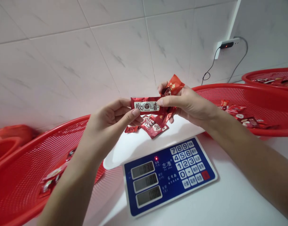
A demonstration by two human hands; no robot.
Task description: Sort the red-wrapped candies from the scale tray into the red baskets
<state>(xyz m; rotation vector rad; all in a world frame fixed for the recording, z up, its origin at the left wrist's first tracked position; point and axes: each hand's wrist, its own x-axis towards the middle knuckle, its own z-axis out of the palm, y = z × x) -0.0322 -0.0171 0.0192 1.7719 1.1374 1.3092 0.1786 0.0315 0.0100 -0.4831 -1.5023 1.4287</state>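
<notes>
Head view: left hand [109, 117] and right hand [186, 103] pinch red sachet [146, 106], white label, ends gripped.

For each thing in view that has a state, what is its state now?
labelled packet, held level between left hand and right hand.
spare packets, bunched in the right hand.
scale, switched on, red lamp lit, loose packets on its pan.
left basket, holds few packets.
right basket, holds several packets.
</notes>
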